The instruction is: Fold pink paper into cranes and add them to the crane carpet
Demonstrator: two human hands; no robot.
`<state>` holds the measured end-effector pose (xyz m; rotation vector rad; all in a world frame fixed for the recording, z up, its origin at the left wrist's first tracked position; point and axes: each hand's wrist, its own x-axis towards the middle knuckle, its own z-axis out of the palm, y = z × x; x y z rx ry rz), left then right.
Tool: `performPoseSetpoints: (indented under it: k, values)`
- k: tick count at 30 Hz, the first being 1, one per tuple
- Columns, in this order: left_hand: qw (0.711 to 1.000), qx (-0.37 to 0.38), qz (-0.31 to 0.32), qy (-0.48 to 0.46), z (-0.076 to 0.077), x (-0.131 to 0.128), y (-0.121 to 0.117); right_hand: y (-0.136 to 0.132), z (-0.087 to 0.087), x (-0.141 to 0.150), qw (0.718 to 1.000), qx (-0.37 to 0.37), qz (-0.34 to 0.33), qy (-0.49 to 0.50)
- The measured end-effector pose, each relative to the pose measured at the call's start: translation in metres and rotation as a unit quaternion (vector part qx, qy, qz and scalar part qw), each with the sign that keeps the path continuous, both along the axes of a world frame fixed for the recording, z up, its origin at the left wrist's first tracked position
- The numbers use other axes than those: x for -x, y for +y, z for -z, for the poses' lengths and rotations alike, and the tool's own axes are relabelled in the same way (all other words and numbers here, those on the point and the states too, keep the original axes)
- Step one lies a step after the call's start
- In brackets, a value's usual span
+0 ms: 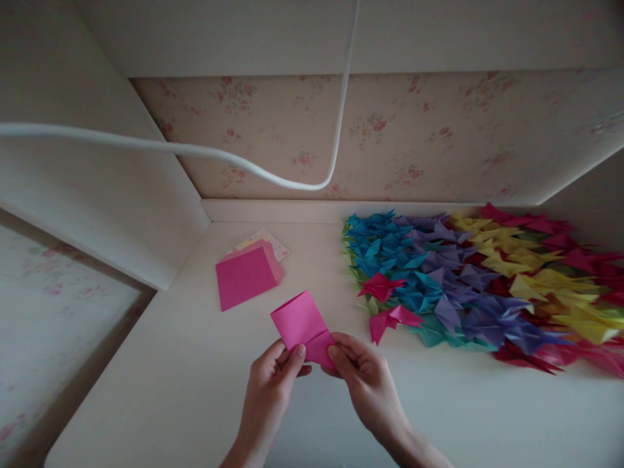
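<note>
Between my two hands is a pink sheet of origami paper [303, 320], folded over into a rectangle with a crease across it. My left hand [279, 370] pinches its lower left edge, thumb on top. On the lower right corner, the thumb and fingers of my right hand [359, 370] are closed. The paper is held above the white table and tilted, and its upper left end gapes a little. Some of my fingertips are hidden behind it. Just beyond my right hand lie two pink folded paper cranes [392, 318].
A stack of square paper [246, 278], magenta on top, lies at the back left of the white table [160, 383]. Many folded cranes [453, 273] in blue, purple, yellow and red cover the right side. A white cable [234, 159] hangs before the floral wall.
</note>
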<state>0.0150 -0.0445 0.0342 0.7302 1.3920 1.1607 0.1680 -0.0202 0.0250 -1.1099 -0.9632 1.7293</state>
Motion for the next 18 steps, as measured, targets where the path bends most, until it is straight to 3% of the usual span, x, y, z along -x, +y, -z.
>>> performPoseSetpoints:
  k: [4,18]
  values:
    - [0.997,0.031,0.047,0.054,-0.005,0.006,0.002,0.0,-0.003,0.0,1.0,-0.003,-0.006,-0.002]
    - [0.983,-0.028,0.046,0.175,-0.003,-0.003,-0.006,0.004,-0.005,0.0,1.0,-0.001,-0.03,-0.01]
